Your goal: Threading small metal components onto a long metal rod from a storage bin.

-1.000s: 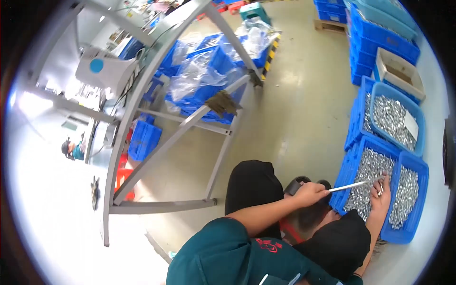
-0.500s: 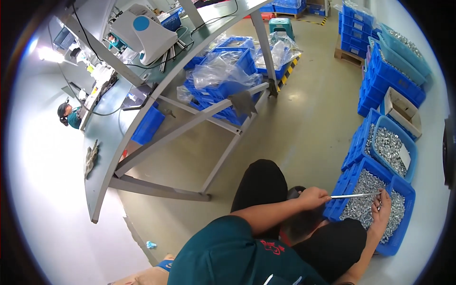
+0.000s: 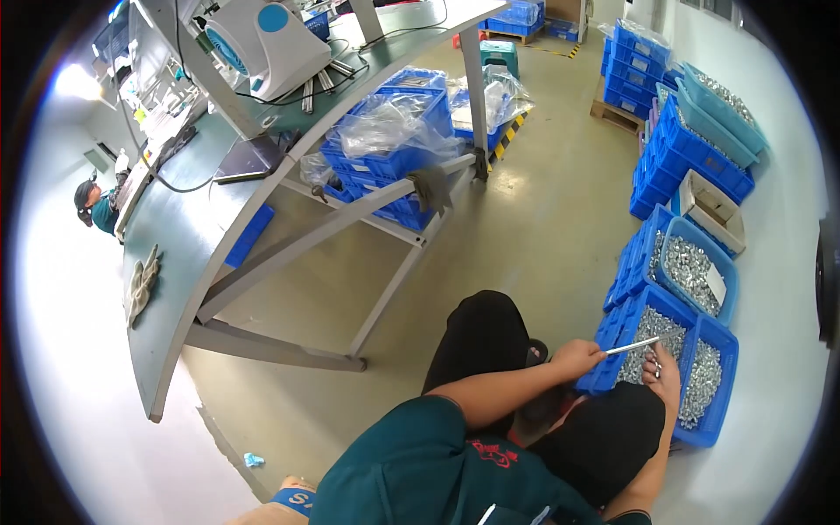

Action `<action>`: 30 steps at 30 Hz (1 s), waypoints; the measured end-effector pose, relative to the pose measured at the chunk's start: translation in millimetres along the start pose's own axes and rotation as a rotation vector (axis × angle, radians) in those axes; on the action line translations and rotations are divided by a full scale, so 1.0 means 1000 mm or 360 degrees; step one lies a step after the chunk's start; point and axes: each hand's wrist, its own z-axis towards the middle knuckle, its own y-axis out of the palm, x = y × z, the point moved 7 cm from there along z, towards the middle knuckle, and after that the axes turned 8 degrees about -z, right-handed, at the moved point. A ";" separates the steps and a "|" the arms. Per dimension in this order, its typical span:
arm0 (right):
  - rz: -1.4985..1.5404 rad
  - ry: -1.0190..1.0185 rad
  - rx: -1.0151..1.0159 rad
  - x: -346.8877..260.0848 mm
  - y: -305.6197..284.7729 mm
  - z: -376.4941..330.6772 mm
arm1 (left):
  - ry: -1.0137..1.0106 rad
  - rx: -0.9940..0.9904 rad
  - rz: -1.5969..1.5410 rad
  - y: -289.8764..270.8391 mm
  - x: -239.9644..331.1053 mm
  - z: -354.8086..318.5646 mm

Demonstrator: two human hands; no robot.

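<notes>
My left hand is closed round one end of a thin silver metal rod, which points right over a blue crate of small shiny metal parts. Close to the rod's other end is my right hand, its fingers curled round a few small silver parts. Whether its fingertips touch the rod is too small to tell. Another blue crate with similar parts stands right of the first, beneath and beyond my right hand.
Beyond the crates are a light-blue basket of metal parts, an open carton and stacked blue crates along the wall. At left stands a workbench with a glove; its frame leg reaches the floor near my knees.
My right hand has come closer to my left hand along the rod, and less of the rod shows plainly between them. The whole view has shifted slightly.
</notes>
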 end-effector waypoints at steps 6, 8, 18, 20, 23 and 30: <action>0.0502 0.0162 0.0191 0.025 -0.046 0.014 | 0.0029 0.0022 -0.0014 -0.006 -0.004 -0.002; 0.0508 0.0099 0.0230 0.025 -0.051 0.013 | 0.0066 0.0026 0.0013 -0.008 -0.002 -0.003; 0.0888 -0.0261 0.0167 -0.003 -0.051 0.006 | 0.0130 -0.0103 0.0071 -0.009 -0.002 -0.007; 0.0981 -0.0279 0.0279 -0.007 -0.058 0.007 | 0.0115 -0.0145 0.0093 -0.008 -0.005 -0.008; 0.1010 -0.0363 0.0258 -0.010 -0.067 0.014 | 0.0151 -0.0175 0.0148 -0.007 -0.005 -0.007; 0.1138 -0.0291 0.0227 0.005 -0.067 0.019 | -0.0043 -0.0269 0.0090 -0.012 -0.006 -0.012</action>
